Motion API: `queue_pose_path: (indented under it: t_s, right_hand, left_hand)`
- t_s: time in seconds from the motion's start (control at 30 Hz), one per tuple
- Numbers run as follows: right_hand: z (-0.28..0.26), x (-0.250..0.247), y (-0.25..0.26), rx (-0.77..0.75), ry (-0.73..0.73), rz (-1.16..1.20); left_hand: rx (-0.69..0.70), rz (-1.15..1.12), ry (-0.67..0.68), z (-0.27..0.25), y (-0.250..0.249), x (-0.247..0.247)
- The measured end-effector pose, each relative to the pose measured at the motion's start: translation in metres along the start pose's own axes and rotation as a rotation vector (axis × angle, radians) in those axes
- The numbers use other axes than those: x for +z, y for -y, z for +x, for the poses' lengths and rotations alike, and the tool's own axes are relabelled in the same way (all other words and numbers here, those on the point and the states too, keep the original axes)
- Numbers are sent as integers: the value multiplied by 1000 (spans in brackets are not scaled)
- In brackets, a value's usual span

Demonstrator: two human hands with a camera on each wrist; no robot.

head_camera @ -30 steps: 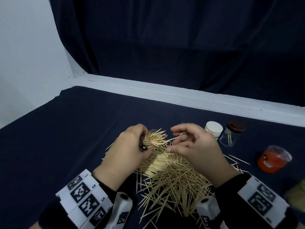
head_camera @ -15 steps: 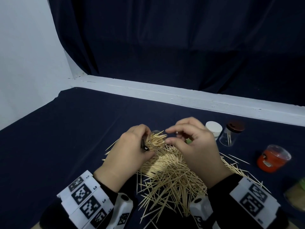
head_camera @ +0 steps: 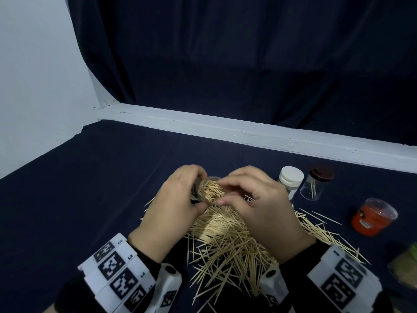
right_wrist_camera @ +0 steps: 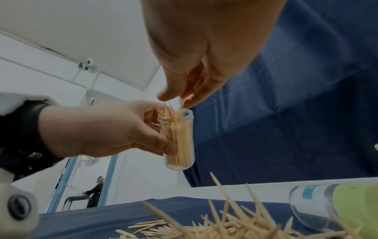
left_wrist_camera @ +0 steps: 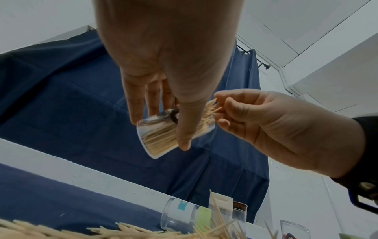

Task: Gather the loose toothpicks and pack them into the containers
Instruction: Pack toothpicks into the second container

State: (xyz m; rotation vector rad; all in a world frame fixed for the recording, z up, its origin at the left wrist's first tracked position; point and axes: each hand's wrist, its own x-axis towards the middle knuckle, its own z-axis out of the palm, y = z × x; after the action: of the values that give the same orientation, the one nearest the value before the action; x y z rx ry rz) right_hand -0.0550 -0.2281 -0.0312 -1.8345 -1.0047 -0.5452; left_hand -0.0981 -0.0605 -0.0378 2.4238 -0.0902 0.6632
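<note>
A: Toothpicks point(head_camera: 228, 242) piled on cloth btwn our wrists in head cam; we've got left hand point(head_camera: 171, 211) wrapped round clear tube point(head_camera: 208, 192).

B: Wrist cams: our right hand point(right_wrist_camera: 190, 90) fingertips pinch picks at tube mouth, tube packed.

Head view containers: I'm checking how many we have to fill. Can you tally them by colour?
Clear container, held in the left hand: 1
White-lidded container: 1
Brown-lidded container: 1
Red container: 1
Green-topped container, cut off at the right edge: 1
Total: 5
</note>
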Motion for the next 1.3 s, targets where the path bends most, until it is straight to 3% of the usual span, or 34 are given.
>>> queue_pose_path:
  t_s: [0.27, 0.5, 0.73, 0.93, 1.1, 1.3]
  right_hand:
    - [-3, 9, 0, -126, 75, -186]
    - [1, 4, 4, -61, -101, -158]
    - [-7, 12, 7, -187, 61, -435]
    - [-6, 10, 14, -116, -27, -369]
    - [-6, 19, 19, -148, 88, -501]
    - [-4, 14, 18, -225, 96, -455]
  left_hand:
    - [48, -32, -30, 0, -1, 3]
    - [71, -58, -90, 0, 2, 2]
    - [99, -97, -122, 1, 0, 2]
    - [110, -74, -171, 1, 4, -1]
    - [107, -90, -195, 2, 1, 1]
    - [117, -110, -184, 4, 0, -5]
